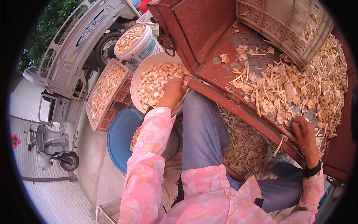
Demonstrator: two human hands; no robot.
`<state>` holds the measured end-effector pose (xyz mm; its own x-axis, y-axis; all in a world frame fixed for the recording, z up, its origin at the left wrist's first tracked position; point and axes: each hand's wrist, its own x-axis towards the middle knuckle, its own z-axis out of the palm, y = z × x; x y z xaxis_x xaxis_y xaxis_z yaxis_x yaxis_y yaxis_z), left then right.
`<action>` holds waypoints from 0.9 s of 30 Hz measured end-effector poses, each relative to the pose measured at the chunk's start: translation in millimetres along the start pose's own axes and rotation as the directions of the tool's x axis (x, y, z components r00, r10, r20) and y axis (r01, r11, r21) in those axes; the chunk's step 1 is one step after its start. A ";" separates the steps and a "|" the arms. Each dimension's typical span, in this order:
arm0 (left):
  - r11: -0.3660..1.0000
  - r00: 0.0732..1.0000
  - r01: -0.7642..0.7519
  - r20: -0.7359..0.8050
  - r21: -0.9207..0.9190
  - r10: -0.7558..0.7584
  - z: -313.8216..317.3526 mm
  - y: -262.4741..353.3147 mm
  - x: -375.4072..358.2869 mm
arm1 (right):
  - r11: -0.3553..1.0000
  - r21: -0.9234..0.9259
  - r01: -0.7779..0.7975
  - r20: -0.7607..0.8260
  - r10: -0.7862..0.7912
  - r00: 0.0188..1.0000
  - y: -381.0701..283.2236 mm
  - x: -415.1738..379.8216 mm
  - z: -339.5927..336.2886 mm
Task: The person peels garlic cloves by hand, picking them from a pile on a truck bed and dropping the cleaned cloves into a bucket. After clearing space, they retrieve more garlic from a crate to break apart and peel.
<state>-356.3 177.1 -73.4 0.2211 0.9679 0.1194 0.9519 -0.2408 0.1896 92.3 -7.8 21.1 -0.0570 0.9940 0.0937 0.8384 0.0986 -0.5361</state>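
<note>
My left hand [173, 92] is over the right side of a wide white tub [136, 91] that holds peeled-looking garlic cloves [153, 84]. Its fingers are bent inward, and whatever is inside them is hidden. On the other side, my right hand [305, 135] rests at the front lip of a red metal bed [212, 67]. Its fingers are curled against a heap of dry garlic skins and stalks [283, 91]; I cannot make out what lies between them.
A white bucket [145, 50] and a crate [97, 123], both full of cloves, stand beyond the tub. Nearer is a blue tub [117, 138]. A beige plastic crate [287, 26] leans over the heap. More scraps [242, 145] lie below. A three-wheeler [74, 48] and scooter [52, 140] are parked left.
</note>
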 end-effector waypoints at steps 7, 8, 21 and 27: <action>0.993 0.989 0.113 0.091 0.029 -0.116 25.3 -11.1 10.6 | 1.000 -0.017 -0.003 0.013 0.003 1.000 -2.0 0.1 -3.4; 0.981 0.978 0.184 0.109 -0.058 -0.177 19.9 -16.7 10.1 | 1.000 -0.013 0.024 0.003 -0.024 1.000 -0.5 0.2 -2.3; 0.999 0.997 0.038 0.065 0.002 -0.039 7.9 -9.7 16.3 | 0.999 0.010 -0.053 0.025 0.053 0.998 4.9 -1.5 -2.5; 0.995 0.992 0.101 0.070 0.021 -0.103 13.5 -8.7 17.3 | 0.999 -0.005 -0.041 0.031 0.041 0.999 4.3 -0.3 -2.8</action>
<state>-358.0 196.9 -86.1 0.1367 0.9901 0.0305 0.9737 -0.1400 0.1798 97.4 -7.8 21.1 -0.0392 0.9982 0.0456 0.8428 0.0575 -0.5351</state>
